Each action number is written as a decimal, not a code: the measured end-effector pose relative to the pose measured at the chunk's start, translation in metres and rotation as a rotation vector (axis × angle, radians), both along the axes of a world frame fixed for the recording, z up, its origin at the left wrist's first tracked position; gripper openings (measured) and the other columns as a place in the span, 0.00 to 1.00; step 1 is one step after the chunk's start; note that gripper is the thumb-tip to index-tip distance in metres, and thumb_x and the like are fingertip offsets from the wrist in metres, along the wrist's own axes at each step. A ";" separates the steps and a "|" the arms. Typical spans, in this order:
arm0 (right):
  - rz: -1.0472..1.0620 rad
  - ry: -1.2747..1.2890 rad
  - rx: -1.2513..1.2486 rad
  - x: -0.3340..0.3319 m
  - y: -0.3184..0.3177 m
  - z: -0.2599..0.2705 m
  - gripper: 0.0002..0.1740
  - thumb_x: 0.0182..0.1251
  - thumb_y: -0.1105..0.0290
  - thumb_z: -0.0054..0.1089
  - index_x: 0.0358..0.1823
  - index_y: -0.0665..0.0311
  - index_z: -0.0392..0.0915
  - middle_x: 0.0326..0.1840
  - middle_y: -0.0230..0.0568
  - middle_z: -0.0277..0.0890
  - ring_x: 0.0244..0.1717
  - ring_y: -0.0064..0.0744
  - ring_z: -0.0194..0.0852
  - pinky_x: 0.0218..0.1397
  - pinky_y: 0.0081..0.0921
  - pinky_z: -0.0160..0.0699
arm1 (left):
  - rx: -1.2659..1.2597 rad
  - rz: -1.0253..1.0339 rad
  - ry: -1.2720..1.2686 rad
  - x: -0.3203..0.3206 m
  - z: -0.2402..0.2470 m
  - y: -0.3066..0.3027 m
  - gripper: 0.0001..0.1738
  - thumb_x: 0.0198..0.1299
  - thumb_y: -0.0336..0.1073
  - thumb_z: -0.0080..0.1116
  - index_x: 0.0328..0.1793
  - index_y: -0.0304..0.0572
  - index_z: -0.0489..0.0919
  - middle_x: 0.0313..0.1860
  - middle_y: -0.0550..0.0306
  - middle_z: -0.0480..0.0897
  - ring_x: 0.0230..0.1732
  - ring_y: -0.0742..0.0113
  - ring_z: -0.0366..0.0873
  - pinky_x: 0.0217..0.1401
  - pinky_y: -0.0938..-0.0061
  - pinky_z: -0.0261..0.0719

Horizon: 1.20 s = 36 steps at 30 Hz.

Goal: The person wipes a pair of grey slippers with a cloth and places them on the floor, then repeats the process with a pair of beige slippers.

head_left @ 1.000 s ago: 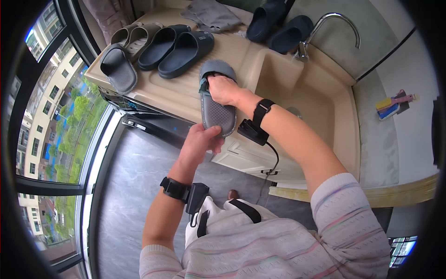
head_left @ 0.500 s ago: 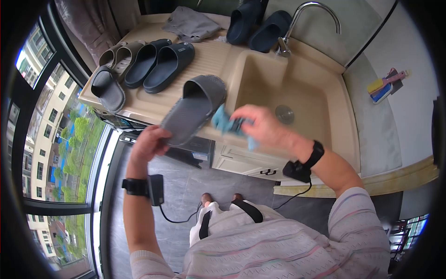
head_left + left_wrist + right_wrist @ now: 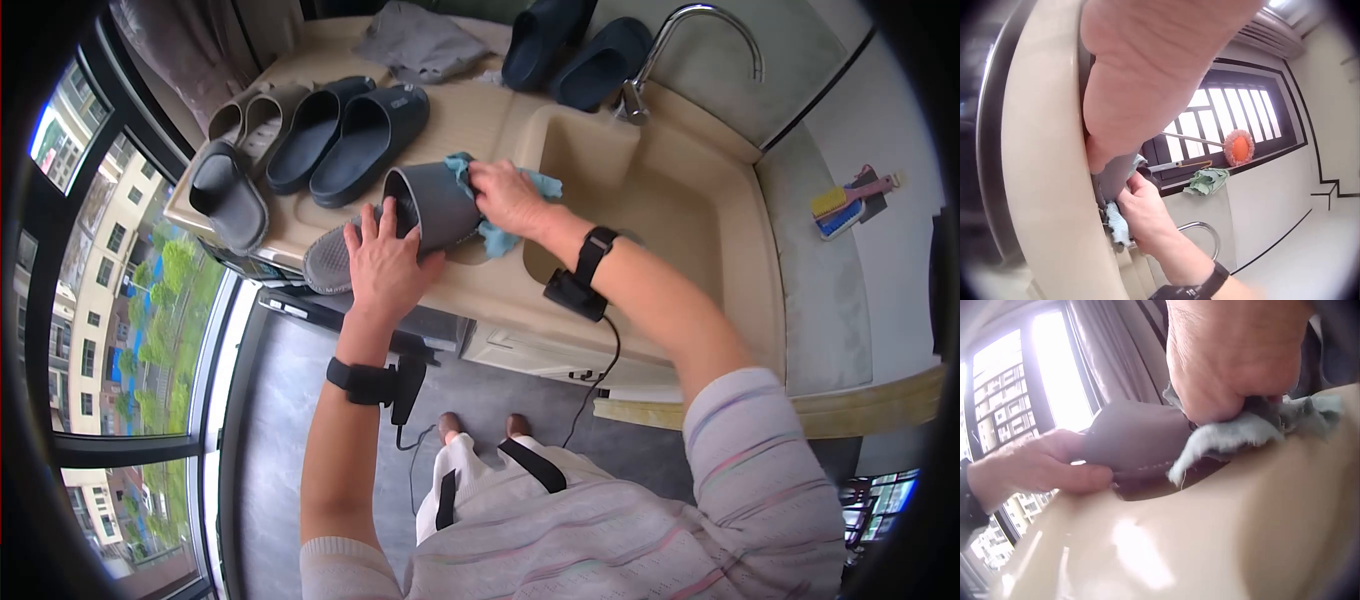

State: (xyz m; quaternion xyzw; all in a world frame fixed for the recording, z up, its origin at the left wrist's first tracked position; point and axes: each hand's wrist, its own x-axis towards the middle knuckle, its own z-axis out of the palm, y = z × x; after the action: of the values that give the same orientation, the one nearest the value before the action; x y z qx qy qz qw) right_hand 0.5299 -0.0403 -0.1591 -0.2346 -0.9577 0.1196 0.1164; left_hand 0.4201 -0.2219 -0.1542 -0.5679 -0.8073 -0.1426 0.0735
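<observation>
- Head view: shows a grey slipper (image 3: 435,210) lying on the tan counter (image 3: 470,110), close to the front edge and just left of the sink (image 3: 640,200).
- Holds the grey slipper down with the left hand (image 3: 385,262), fingers spread out and nearly straight over the top, thumb beside the strap.
- Grips a blue cloth (image 3: 497,238) in the right hand (image 3: 507,195), fingers curled tight round it (easiest to see in the right wrist view).
- Presses the blue cloth onto the strap end of the grey slipper, with bits of cloth poking out on both sides of the right hand.
- Left wrist view: shows mostly a big palm up close, with the right hand and the blue cloth peeking out past it.
- Behind the hands: a dark blue pair (image 3: 345,130) side by side on the tan counter, a brown pair (image 3: 255,110) just left of them, and one dark grey slipper (image 3: 230,190) at the left end.
- Further back: a grey rag (image 3: 425,40), then a second dark blue pair (image 3: 575,45) next to the tap (image 3: 700,30).
- Off to the right, well apart from the sink: a yellow and blue brush (image 3: 838,215) on the ledge.
</observation>
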 end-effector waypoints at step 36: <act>0.180 -0.113 -0.347 0.082 -0.067 0.037 0.11 0.55 0.66 0.52 0.36 0.62 0.77 0.32 0.53 0.77 0.33 0.55 0.76 0.38 0.42 0.76 | -0.039 0.011 -0.009 -0.007 0.004 0.009 0.29 0.48 0.52 0.62 0.57 0.51 0.77 0.67 0.44 0.64 0.67 0.42 0.58 0.66 0.44 0.53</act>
State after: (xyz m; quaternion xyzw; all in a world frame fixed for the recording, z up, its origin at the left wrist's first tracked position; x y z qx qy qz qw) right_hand 0.6118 -0.1072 -0.1225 -0.1707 -0.9448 0.2795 0.0089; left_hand 0.4129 -0.2131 -0.1505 -0.5639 -0.8135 -0.1291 0.0595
